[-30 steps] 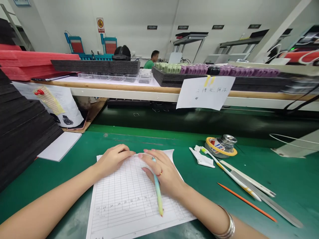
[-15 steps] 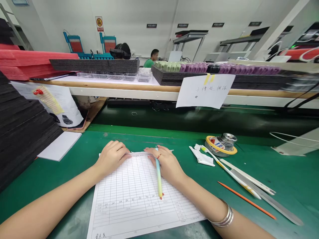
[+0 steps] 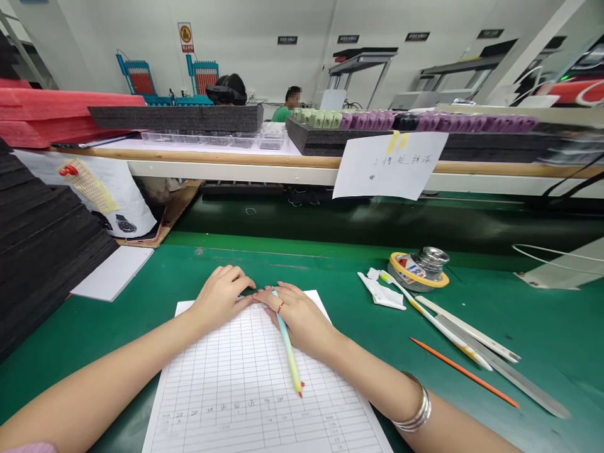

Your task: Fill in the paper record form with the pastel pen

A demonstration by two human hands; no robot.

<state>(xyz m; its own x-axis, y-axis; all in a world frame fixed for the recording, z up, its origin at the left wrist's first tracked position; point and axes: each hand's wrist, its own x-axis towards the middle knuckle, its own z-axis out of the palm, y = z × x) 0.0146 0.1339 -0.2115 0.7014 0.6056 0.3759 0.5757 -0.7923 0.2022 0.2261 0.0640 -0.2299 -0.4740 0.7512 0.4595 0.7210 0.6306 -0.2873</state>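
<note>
A printed form (image 3: 221, 371), a gridded sheet with handwritten figures along its lower rows, lies on the green table in front of me. At its far edge my left hand (image 3: 223, 297) is closed, fingers bent and thumb against the paper; the fingertips are partly hidden. Close beside it, almost touching, my right hand (image 3: 302, 321) rests over the same edge. A pale blue and yellow pen (image 3: 289, 352) is tucked between the fingers of that hand, its reddish end pointing back toward me over the sheet.
To the right lie a toothbrush (image 3: 436, 321), a metal blade (image 3: 509, 371), an orange stick (image 3: 465, 371), a white scrap (image 3: 383, 296) and a round metal-topped container (image 3: 419, 270). Black foam sheets (image 3: 42, 258) are stacked at left. A shelf (image 3: 236, 165) crosses behind, a paper note (image 3: 389, 167) hanging from it.
The form has shifted toward me and slightly left. My right hand has moved left with the pen, closer to my left hand, which has slid slightly right.
</note>
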